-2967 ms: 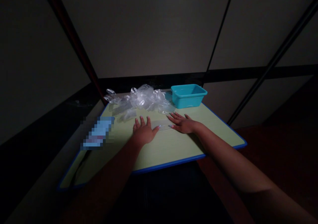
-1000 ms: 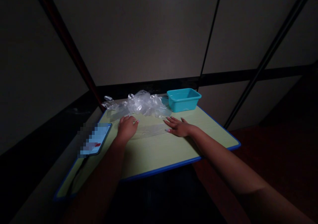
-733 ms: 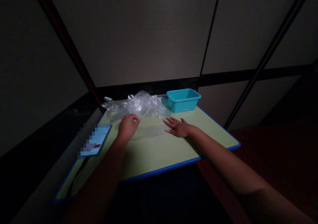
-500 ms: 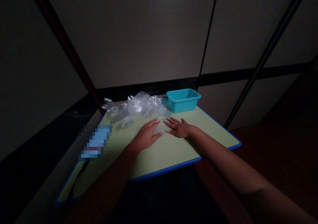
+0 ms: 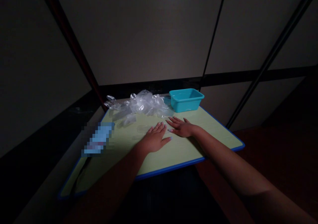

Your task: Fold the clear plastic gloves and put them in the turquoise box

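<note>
My left hand (image 5: 156,138) lies palm down, its fingers stretched forward and thumb spread to the right. Beside it my right hand (image 5: 182,128) is also flat, fingers apart and pointing left. Under and around the hands a faint clear plastic film (image 5: 145,128) shows on the pale yellow tabletop (image 5: 159,162); its outline is hard to make out. Beyond the hands sits a crumpled heap of clear plastic bags (image 5: 146,104). To the heap's right, a turquoise plastic basket (image 5: 187,105) stands upright near the back edge.
At the table's left side lies a light blue, pixelated flat object (image 5: 99,138) with a dark strap (image 5: 80,176) running toward the front. A blue rim (image 5: 171,168) borders the table. Wall panels (image 5: 149,35) rise close behind it.
My left hand has shifted slightly right and nearer to me, its fingers straightening out flat. The right hand stays almost in place. The view has shifted slightly.
</note>
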### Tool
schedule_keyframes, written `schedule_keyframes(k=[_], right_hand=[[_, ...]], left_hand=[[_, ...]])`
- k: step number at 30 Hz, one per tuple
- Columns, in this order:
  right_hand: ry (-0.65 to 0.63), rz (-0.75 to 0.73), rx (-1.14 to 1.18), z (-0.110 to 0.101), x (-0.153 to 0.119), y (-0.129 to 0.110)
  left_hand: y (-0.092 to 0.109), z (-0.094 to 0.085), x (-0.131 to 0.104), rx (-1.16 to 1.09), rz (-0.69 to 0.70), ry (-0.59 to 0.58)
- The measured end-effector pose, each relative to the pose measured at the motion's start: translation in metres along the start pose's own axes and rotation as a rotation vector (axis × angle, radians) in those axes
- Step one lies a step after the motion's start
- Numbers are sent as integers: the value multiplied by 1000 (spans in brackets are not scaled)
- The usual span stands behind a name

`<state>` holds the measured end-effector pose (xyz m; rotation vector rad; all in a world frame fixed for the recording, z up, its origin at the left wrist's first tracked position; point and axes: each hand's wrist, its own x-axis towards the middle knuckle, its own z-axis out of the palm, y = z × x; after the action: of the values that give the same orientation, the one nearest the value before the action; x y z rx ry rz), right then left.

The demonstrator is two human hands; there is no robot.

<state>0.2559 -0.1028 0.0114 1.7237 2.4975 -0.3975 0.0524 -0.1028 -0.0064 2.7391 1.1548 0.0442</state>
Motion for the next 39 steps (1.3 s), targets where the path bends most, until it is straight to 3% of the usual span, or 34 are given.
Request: schedule_keyframes(k=[24, 39], right_hand=[[-5, 14, 14, -3, -3, -2], [-11, 3, 12, -1, -1, -1]], left_hand=[[-11, -8, -9, -11, -333, -5], [-39, -11, -8, 74, -702, 6]])
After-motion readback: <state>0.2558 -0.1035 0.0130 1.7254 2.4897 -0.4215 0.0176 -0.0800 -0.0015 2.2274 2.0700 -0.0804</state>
